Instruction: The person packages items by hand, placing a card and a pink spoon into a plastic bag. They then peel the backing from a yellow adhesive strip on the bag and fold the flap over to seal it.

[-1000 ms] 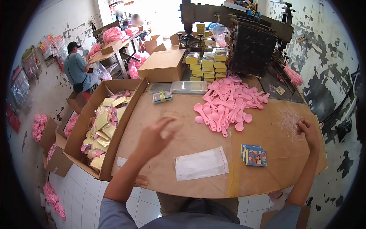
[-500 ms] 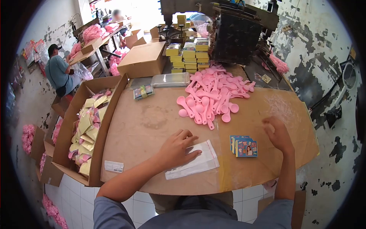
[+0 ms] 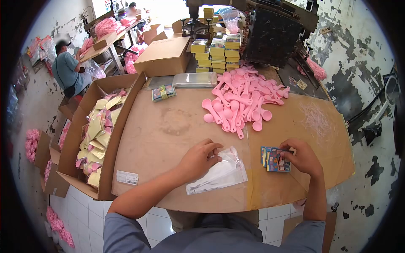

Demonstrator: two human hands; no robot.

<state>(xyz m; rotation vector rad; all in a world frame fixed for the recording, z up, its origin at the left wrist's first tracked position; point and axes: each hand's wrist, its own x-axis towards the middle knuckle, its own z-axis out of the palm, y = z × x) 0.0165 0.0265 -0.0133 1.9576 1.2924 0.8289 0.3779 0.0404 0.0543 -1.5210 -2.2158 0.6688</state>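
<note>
My left hand is closed at the upper edge of a clear plastic bag, one of a few lying together in front of me. The bag's film is puckered and raised beside the fingertips. To the right, the fingers of my right hand bend over a small pile of printed cards and grip the top card, partly covering it. Beyond both hands spreads a heap of pink measuring spoons.
An open carton of filled packets stands on the left. Behind are a banded card bundle, a clear plastic box, a closed carton and stacked card blocks. Thin plastic strips lie right. A person sits far left.
My right hand has come down and left onto the cards. The bag's upper edge has puckered and lifted by my left fingers. The view has shifted slightly.
</note>
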